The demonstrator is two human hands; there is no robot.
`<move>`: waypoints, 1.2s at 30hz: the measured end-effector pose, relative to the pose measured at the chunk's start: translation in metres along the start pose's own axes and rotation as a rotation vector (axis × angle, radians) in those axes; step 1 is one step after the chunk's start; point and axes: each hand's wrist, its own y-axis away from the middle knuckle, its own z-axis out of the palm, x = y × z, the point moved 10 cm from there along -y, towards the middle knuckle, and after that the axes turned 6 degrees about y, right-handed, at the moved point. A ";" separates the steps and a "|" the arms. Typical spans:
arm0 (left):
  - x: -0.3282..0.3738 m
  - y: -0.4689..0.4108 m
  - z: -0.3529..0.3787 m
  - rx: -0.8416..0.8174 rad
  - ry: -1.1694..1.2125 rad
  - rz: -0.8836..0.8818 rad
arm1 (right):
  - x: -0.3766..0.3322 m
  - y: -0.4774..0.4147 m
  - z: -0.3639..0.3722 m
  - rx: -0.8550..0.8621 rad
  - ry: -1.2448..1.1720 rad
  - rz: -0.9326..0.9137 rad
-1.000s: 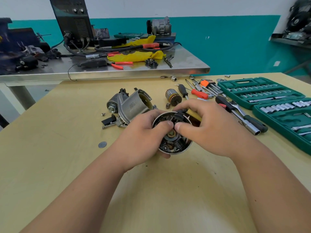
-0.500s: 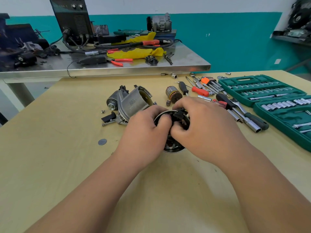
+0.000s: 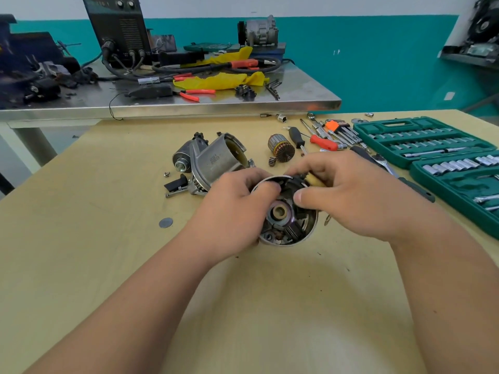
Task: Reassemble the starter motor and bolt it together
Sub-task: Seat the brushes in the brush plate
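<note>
Starter motor parts lie apart, so by my reading nothing is near bolting yet. The grey metal starter housing with its solenoid [image 3: 216,160] lies on its side on the pale wooden table [image 3: 94,265]. The copper-wound armature [image 3: 281,151] sits near it to the right, not touching.

The shiny round metal end cap [image 3: 290,225] is held just in front of the housing, low over the table. Its open face is turned up toward the camera, with a brass bushing [image 3: 279,211] at its centre. The left grip [image 3: 237,211] grasps the cap's left rim, thumb over the edge. The right grip [image 3: 351,195] is curled at the upper rim, pinching a black fitting [image 3: 295,182].

The step looks like seating the brush gear in the cap. To do it well, the left grip should hold the cap steady while the right eases the fitting squarely into place. Nothing should be forced, and the bushing should be left free for the armature shaft.

Counted:
- one housing
- one armature
- one cap
- one loose grey disc [image 3: 165,222]
- two screwdrivers, a black-handled screwdriver [image 3: 297,136] and a red-handled screwdriver [image 3: 324,143]
- two green socket trays [image 3: 421,130]
</note>
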 end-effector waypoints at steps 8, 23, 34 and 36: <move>-0.008 -0.001 0.004 -0.059 0.021 -0.090 | 0.007 -0.002 0.010 -0.120 -0.116 -0.061; -0.003 -0.004 -0.016 0.202 0.071 0.010 | 0.029 -0.010 0.033 -0.297 -0.739 0.124; 0.072 -0.033 -0.024 0.265 -0.295 0.385 | 0.008 -0.012 0.061 -0.548 -1.423 0.152; 0.079 -0.034 -0.040 0.326 -0.284 0.410 | 0.022 -0.021 0.048 -0.368 -1.457 0.166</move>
